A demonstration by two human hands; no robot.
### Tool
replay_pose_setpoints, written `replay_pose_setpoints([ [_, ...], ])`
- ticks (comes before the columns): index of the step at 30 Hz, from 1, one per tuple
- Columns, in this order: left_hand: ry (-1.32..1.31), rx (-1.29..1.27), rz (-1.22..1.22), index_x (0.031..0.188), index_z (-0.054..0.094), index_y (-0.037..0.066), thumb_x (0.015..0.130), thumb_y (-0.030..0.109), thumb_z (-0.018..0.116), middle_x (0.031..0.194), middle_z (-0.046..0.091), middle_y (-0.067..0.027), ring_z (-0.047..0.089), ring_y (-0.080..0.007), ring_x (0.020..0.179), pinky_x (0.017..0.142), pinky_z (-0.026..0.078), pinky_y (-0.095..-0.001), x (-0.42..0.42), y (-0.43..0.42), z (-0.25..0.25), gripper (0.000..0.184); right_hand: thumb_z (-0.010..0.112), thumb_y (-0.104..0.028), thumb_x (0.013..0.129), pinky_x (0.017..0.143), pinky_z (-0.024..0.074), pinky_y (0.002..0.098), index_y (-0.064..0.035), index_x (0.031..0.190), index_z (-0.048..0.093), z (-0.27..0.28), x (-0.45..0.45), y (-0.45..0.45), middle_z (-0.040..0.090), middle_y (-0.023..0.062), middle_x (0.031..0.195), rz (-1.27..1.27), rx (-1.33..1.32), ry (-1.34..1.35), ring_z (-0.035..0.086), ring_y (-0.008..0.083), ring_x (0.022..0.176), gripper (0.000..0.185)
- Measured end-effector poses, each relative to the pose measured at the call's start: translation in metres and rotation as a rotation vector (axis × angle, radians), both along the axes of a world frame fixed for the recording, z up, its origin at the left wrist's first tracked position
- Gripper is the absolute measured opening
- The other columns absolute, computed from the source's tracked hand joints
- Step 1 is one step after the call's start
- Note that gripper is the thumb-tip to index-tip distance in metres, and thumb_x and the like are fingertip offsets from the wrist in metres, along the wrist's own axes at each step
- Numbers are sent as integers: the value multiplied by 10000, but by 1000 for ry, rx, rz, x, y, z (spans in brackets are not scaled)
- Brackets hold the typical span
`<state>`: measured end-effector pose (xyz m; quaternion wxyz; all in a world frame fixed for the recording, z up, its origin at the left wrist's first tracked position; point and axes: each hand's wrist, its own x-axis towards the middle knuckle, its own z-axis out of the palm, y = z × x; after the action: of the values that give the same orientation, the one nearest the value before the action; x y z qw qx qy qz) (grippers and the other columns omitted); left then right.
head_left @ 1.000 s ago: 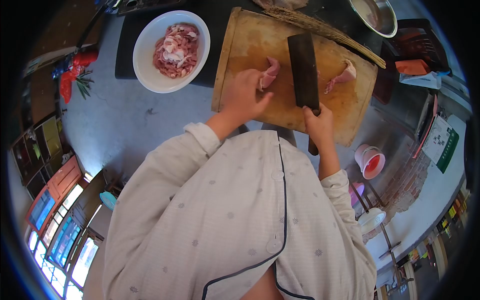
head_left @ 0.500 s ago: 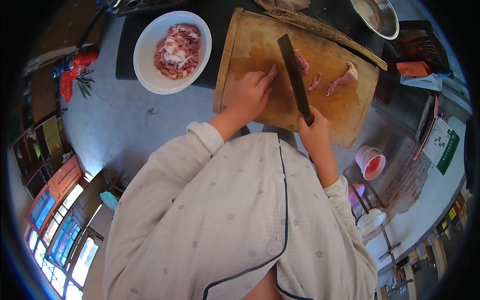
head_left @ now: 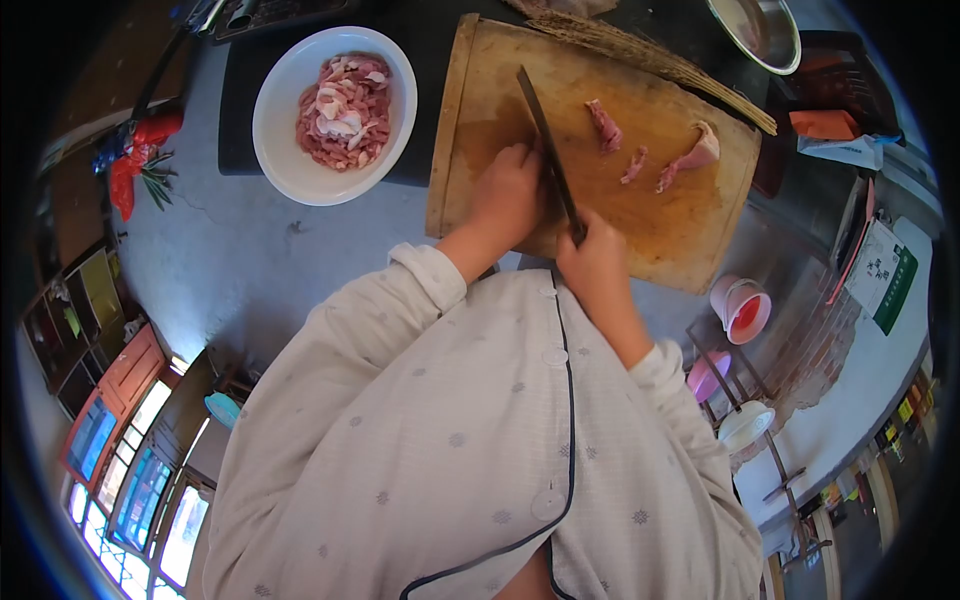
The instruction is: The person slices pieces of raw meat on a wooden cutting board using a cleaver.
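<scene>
My right hand (head_left: 592, 250) is closed round the handle of a cleaver (head_left: 548, 145), its blade edge-down over the wooden cutting board (head_left: 670, 235). Just left of the blade, my left hand (head_left: 508, 192) rests on the board with its fingers curled; whatever lies beneath them is hidden. To the right of the blade are a strip of raw meat (head_left: 604, 127), a small scrap (head_left: 634, 165) and a larger piece with pale fat (head_left: 692, 160). A white bowl (head_left: 268, 130) at the left holds a heap of cut meat (head_left: 345, 112).
A bundle of dry stalks (head_left: 655, 62) lies along the board's far edge. Behind it at the right stands a metal basin (head_left: 788, 50). A pink bucket (head_left: 742, 308) is on the floor at the right, and red bags (head_left: 128, 180) are at the far left.
The cleaver has moved left and turned edge-down. Meat that was beside my left hand is now hidden, and a strip and a scrap lie right of the blade. My left hand has curled.
</scene>
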<state>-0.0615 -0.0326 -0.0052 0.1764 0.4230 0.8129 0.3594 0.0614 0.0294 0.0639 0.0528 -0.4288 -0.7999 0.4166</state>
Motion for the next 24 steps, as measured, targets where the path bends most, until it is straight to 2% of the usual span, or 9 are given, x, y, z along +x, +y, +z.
replay_pose_setpoints([
  [3,48,43,-19,975,628,43,778,65,641,889,590,-130,588,-336,858,707,509,-438,-2,-4,-7,199,604,-162,803,705,526,429,32,997,681,-12,-35,16,651,280,808,-54,-74,15,664,421,781,285],
  [6,34,107,-34,903,615,49,786,52,637,874,585,-132,584,-347,844,707,498,-456,-3,-3,-6,120,610,-174,798,699,524,458,31,937,688,-17,-59,36,660,263,805,36,-9,1,644,431,788,259],
  [9,-15,82,-14,882,616,34,804,64,645,878,592,-155,582,-383,844,726,491,-452,-4,-4,-2,88,619,-192,798,697,523,445,41,906,672,-11,-76,70,663,258,795,0,-256,-148,648,419,766,262],
  [10,-10,89,-13,879,616,33,809,61,644,869,588,-157,581,-382,834,720,489,-453,-4,-4,-2,80,611,-189,795,699,522,441,40,909,667,-14,-73,74,664,253,795,-1,-262,-92,650,415,756,262],
  [13,8,94,10,875,616,30,821,56,641,843,578,-160,579,-379,810,702,483,-455,-3,-5,-5,64,626,-173,811,617,492,386,10,983,683,-22,-45,65,612,207,665,52,20,0,627,331,622,257],
  [16,32,87,32,882,618,32,831,55,635,834,573,-160,578,-375,803,693,480,-455,-2,0,-2,59,620,-139,824,606,485,385,9,998,678,-4,-13,45,584,200,642,35,41,18,609,314,593,235],
  [18,37,84,48,882,618,33,840,59,630,846,575,-161,576,-376,810,698,479,-457,-1,-1,-6,50,616,-116,831,593,478,391,3,1006,677,13,7,30,571,206,638,36,-13,-77,596,315,575,221],
  [24,-22,81,36,906,624,30,832,49,618,886,571,-171,564,-391,846,719,470,-468,-2,-5,-1,76,624,-131,833,579,468,394,21,946,668,27,47,-2,581,215,651,10,-91,-185,596,321,572,195],
])
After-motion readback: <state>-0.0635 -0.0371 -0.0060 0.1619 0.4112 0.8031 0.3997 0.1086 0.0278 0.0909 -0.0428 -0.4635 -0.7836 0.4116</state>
